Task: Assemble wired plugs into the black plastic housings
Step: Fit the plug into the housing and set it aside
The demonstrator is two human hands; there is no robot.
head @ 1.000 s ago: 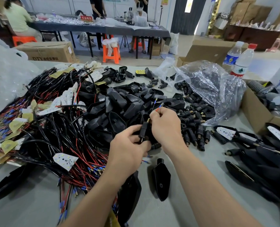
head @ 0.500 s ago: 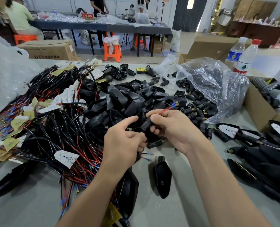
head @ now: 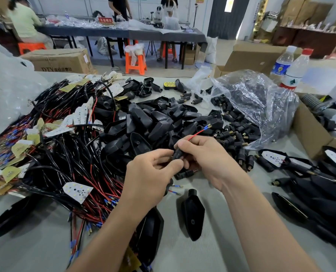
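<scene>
Left hand: my left hand (head: 151, 173) is over the middle of the bench (head: 222, 248), thumb and fingertips pinched together on the lower end of a small black plug (head: 178, 154)
Right hand: my right hand (head: 208, 160) meets it from the right, fingers curled, pinching the red wire (head: 197, 133) just where it leaves the top of the plug
Plug: held in the air between both hands, just above the near edge of the housing pile, tilted, with its wire end pointing up and away from me
Red wire: rises from my right fingers towards the far right and ends in a blue sleeve with a metal tip
Housings: a heap of black plastic housings (head: 153, 122) fills the middle of the bench beyond my hands; one loose housing (head: 192, 214) lies flat between my forearms, nearer the front edge
Wire bundles: a tangle of black and red wires with white boards (head: 65, 154) covers the left half of the bench
Plug supply: a clear plastic bag (head: 257, 103) lies open towards the far right, black plugs spilling out beside it
Right edge: a cardboard box (head: 310, 134) and two water bottles (head: 296, 69) behind it
</scene>
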